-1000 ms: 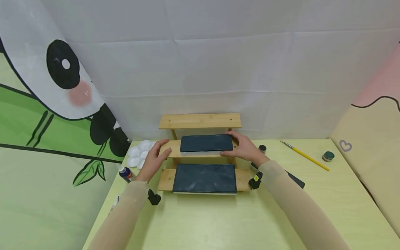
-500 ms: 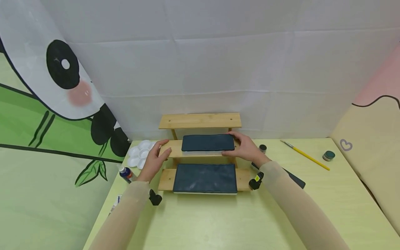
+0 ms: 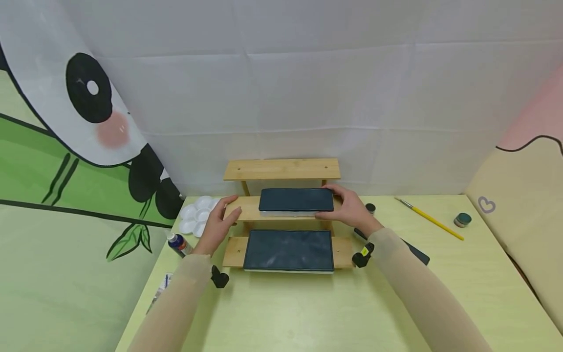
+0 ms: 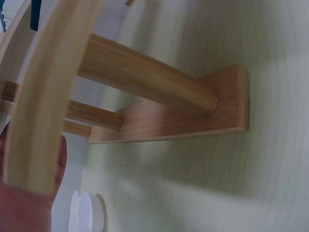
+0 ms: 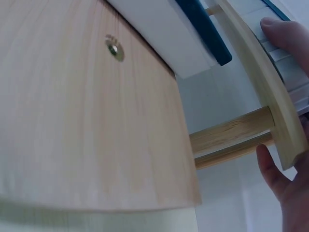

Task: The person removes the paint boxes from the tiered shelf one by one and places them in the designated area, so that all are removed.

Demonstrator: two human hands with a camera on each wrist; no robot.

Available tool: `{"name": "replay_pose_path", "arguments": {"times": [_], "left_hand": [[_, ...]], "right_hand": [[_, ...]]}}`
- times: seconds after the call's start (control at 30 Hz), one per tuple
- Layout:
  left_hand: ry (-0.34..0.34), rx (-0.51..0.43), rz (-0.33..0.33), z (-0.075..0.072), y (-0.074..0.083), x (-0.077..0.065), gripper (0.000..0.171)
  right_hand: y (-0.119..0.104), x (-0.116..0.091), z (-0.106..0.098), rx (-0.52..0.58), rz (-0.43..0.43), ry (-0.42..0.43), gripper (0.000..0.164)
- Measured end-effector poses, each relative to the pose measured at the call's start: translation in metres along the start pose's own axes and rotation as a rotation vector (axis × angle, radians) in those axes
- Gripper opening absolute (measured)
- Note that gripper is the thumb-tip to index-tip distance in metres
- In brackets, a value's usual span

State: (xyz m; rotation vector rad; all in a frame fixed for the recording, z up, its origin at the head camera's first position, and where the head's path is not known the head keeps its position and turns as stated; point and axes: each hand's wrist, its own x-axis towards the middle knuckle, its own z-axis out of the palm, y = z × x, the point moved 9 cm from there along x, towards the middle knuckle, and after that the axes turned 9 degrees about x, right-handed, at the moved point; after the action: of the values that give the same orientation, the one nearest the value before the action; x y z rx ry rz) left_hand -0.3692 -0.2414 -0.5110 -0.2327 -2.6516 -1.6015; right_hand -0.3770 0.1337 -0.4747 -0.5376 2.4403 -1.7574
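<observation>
Upper slab [image 3: 296,199]: dark top, pale side; on the middle shelf [image 3: 246,209], right of its centre, with more bare wood on the left. A harder push to the right could leave its end hanging past the wood; a pull towards the body could tip it over the front edge.
Right hand [image 3: 350,212]: pinches the slab's right end, thumb at the front, fingers behind. A lopsided squeeze may twist the slab out of line with the shelf; the wrist view shows a finger beside the shelf's end, where it might catch.
Left hand [image 3: 215,227]: grips the middle shelf's left end. Were it to pull unevenly against the right, the stand could skid or rock.
Lower slab [image 3: 288,250]: lies on the bottom shelf [image 3: 235,252], its front reaching past the wood; a dipping wrist might knock that lip.
Top shelf [image 3: 281,169]: above and behind; fingers lifted carelessly could bump it.
Bottle [image 3: 176,243]: upright or leaning, I cannot tell; near the left sleeve, which could topple it on the way back.
Dark strip [image 3: 415,252]: partly under the right sleeve, so a dropped forearm could drag it.
Brush [image 3: 433,221]: well apart on the table [image 3: 286,313]; a nudge might roll it.
</observation>
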Motion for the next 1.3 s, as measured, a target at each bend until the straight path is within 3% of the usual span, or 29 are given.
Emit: {"name": "replay_pose_path", "arguments": {"times": [0.4,0.6,0.7,0.83,1.3], "left_hand": [[-0.022,-0.006,-0.003,0.0,0.005,-0.003,0.054],[-0.052,0.005,0.02,-0.003,0.037,-0.013,0.054],[-0.058,0.002,0.025,-0.004,0.044,-0.016,0.054],[-0.058,-0.005,0.022,-0.004,0.043,-0.017,0.053],[-0.053,-0.027,0.016,-0.004,0.04,-0.015,0.055]], "right_hand": [[0.001,-0.006,-0.003,0.002,0.001,0.038,0.093],[0.003,-0.01,-0.007,-0.031,0.012,0.068,0.097],[0.004,-0.013,-0.009,-0.044,0.002,0.079,0.092],[0.004,-0.017,-0.012,-0.041,-0.009,0.098,0.085],[0.008,-0.032,-0.029,-0.017,0.009,0.149,0.085]]}}
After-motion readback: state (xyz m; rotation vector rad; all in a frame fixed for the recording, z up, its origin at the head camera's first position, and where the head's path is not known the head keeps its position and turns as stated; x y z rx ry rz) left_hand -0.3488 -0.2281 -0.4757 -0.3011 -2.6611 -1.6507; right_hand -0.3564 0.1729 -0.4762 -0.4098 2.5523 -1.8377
